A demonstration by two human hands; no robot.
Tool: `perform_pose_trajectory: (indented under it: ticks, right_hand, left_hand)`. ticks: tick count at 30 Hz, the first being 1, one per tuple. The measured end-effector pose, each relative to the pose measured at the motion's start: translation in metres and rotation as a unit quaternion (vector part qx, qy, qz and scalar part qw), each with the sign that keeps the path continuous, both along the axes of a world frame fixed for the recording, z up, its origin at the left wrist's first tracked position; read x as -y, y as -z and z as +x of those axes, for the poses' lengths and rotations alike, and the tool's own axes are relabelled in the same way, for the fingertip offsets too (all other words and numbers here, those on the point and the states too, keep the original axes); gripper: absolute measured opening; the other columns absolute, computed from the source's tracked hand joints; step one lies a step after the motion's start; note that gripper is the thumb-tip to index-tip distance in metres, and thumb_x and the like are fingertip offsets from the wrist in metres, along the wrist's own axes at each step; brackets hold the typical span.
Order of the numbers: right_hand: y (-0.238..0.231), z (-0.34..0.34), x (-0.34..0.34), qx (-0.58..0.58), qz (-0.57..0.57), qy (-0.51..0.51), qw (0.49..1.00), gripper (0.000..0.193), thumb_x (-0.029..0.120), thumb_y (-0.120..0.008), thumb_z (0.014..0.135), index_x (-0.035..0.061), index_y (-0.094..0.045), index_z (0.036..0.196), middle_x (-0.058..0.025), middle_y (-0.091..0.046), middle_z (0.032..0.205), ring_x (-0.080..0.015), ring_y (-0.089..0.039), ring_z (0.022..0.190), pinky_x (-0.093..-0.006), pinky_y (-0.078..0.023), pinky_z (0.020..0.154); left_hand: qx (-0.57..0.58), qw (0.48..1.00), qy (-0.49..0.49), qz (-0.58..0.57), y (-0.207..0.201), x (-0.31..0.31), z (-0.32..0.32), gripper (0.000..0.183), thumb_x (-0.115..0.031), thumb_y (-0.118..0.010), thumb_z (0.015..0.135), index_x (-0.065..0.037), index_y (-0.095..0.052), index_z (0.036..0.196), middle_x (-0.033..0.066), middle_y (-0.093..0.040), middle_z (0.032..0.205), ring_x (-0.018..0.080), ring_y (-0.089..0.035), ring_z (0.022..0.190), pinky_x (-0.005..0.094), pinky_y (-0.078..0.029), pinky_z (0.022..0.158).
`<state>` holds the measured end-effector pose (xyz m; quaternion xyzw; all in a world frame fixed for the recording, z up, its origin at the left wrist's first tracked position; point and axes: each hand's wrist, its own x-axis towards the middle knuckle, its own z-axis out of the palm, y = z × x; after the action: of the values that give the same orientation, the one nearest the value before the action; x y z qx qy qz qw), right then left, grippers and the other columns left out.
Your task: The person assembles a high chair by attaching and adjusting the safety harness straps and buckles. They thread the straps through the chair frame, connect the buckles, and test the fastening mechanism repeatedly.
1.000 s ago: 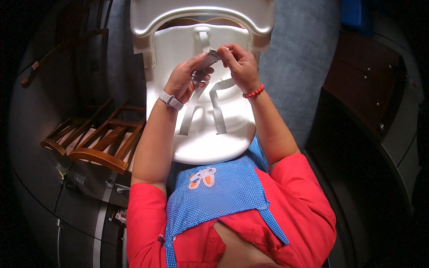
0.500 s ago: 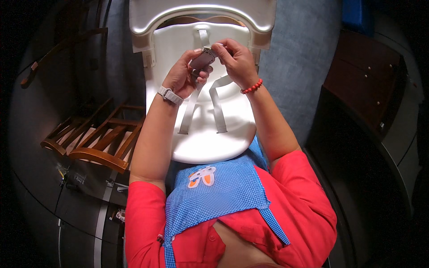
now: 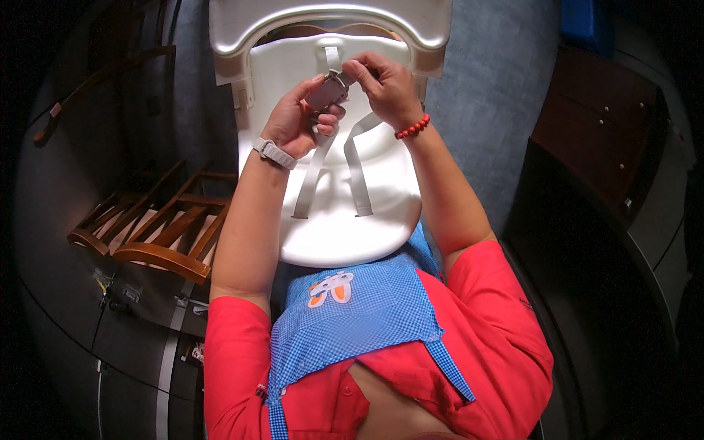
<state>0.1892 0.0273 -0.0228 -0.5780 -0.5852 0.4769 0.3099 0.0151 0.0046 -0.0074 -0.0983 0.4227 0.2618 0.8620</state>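
Note:
A white plastic child's seat (image 3: 345,238) stands in front of me, with pale grey harness straps (image 3: 357,178) threaded through slots in it. My left hand (image 3: 295,121) grips a grey-brown harness buckle (image 3: 327,94) above the seat, thumb on its upper edge and fingers curled beneath. Against the buckle's far right corner, my right hand (image 3: 387,88) pinches a grey strap end with thumb and forefinger; the fingers partly hide it. Another strap (image 3: 332,59) runs from the seat's back slot down to the buckle.
Brown wooden chairs (image 3: 172,227) stand at the left. A dark brown cabinet (image 3: 598,136) is on the right, with a blue object (image 3: 585,28) beyond it. The seat's curved white upper part (image 3: 334,16) rises at the far side. Grey floor (image 3: 477,110) shows beside it.
Both hands have shifted slightly left and farther away. The buckle has turned a little in my left hand, and my right fingers have drawn up with the strap.

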Motion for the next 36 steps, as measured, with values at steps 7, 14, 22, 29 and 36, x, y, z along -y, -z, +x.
perform_pose_trajectory:
  ticks: [7, 14, 22, 29, 36]
  right_hand:
    - [0.006, 0.003, 0.002, -0.04, 0.001, 0.012, 0.999, 0.019, 0.021, -0.059, 0.088, 0.0031, -0.065, 0.089, 0.001, -0.059, 0.063, -0.004, -0.046, 0.055, -0.0203, -0.037, 0.049]
    - [0.005, 0.005, 0.006, -0.035, -0.008, 0.036, 0.999, 0.017, 0.019, -0.061, 0.087, 0.0031, -0.066, 0.088, 0.002, -0.06, 0.064, -0.0035, -0.046, 0.055, -0.0197, -0.037, 0.049]
    - [0.003, 0.006, 0.005, -0.011, -0.006, 0.028, 1.0, 0.019, 0.023, -0.061, 0.086, 0.0055, -0.067, 0.087, -0.0039, -0.064, 0.068, -0.0098, -0.055, 0.056, -0.0237, -0.042, 0.051]
    - [0.0, 0.012, 0.013, -0.029, -0.043, -0.002, 0.999, 0.018, 0.019, -0.058, 0.088, 0.0022, -0.064, 0.093, 0.0005, -0.062, 0.067, -0.0048, -0.053, 0.059, -0.0198, -0.04, 0.052]
    - [0.0, 0.014, 0.029, -0.182, -0.105, -0.022, 0.977, 0.033, 0.012, -0.054, 0.089, -0.0022, -0.049, 0.119, -0.0092, -0.061, 0.101, -0.0138, -0.061, 0.087, -0.0251, -0.048, 0.075]
  left_hand:
    - [0.021, 1.0, 0.015, 0.008, 0.002, 0.0, -0.002, 0.046, -0.039, -0.055, 0.085, 0.005, -0.055, 0.1, 0.0064, -0.05, 0.071, 0.0057, -0.041, 0.052, 0.0147, -0.035, 0.043]
    - [-0.003, 1.0, 0.026, 0.016, 0.002, 0.0, 0.001, 0.044, -0.038, -0.054, 0.085, 0.004, -0.055, 0.099, 0.0069, -0.051, 0.071, 0.0051, -0.042, 0.051, 0.0144, -0.035, 0.042]
    - [-0.036, 0.998, 0.034, 0.033, 0.005, 0.003, 0.0, 0.044, -0.039, -0.053, 0.085, 0.003, -0.055, 0.098, 0.0065, -0.051, 0.072, 0.0049, -0.042, 0.052, 0.0151, -0.034, 0.042]
    - [-0.174, 0.976, 0.015, 0.132, 0.007, 0.01, 0.007, 0.034, -0.029, -0.057, 0.084, -0.001, -0.055, 0.103, 0.0037, -0.052, 0.076, 0.008, -0.046, 0.059, 0.0193, -0.037, 0.052]
    - [-0.297, 0.886, -0.017, 0.356, 0.008, 0.012, 0.018, 0.037, -0.005, -0.065, 0.078, -0.003, -0.05, 0.112, 0.0048, -0.055, 0.101, 0.0107, -0.055, 0.09, 0.0229, -0.047, 0.075]
